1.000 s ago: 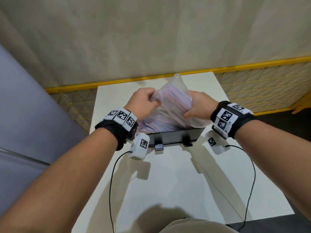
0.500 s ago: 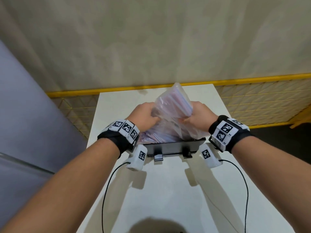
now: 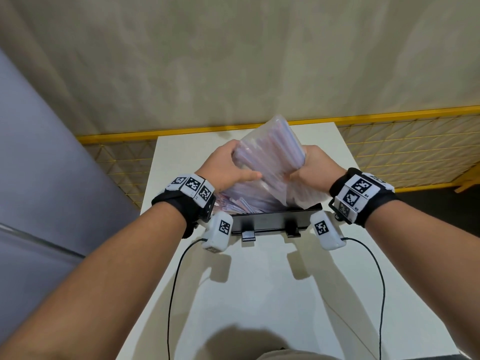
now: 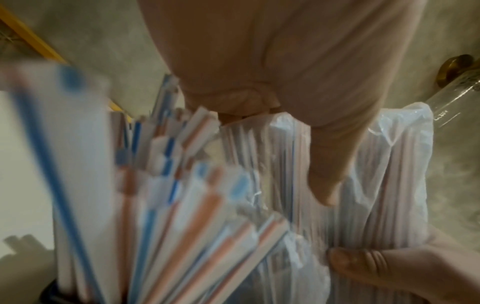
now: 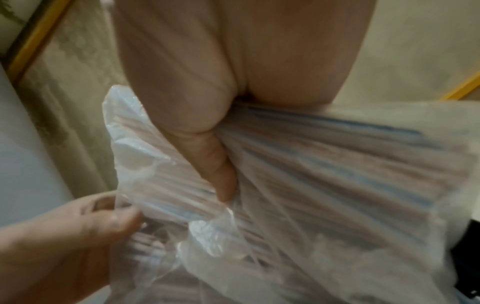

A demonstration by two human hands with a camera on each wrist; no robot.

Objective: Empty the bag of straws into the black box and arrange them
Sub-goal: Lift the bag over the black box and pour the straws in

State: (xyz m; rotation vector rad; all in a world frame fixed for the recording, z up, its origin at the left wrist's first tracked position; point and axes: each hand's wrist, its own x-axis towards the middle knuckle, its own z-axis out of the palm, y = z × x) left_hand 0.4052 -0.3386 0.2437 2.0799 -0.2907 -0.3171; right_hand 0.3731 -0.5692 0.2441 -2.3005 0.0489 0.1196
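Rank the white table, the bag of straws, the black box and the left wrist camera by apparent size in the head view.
1. white table
2. bag of straws
3. black box, though the bag hides most of it, so its place is unsure
4. left wrist camera

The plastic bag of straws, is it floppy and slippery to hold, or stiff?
Probably floppy: the clear plastic bag crumples and folds where the left hand and right hand squeeze it. It may be a bit slippery, since the film looks shiny. The wrapped straws inside likely stiffen it lengthwise, and they fan out loosely where they spill into the black box.
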